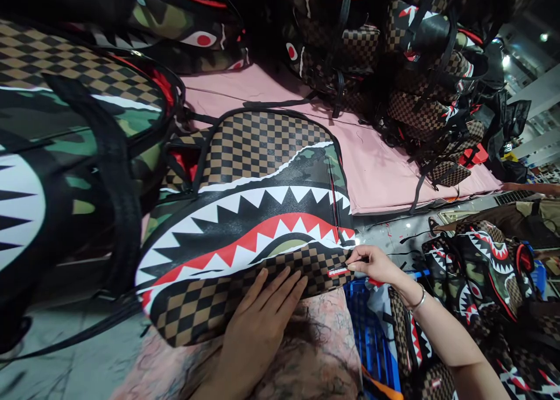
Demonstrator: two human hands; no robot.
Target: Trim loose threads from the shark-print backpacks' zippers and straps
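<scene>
A backpack [271, 172] lies in front of me, its near edge over a pink patterned cloth [328, 330]. Brown-black checks, camouflage and a shark mouth with white teeth cover its panel. My left hand [262, 312] rests flat on the checked part nearest me, fingers stretched out. At the right edge of the bag, my right hand [370, 263], with a bracelet on the wrist, has thumb and finger pinched together beside a small red label [338, 272]. Whatever sits between those fingertips is too small to make out. A zip [333, 199] runs down the panel above that hand.
Another shark-print backpack [79, 155] stands close on the left. More backpacks [424, 97] are piled along the far side of the pink table [380, 161]. A blue plastic crate [371, 330] and further bags [481, 272] sit low on the right.
</scene>
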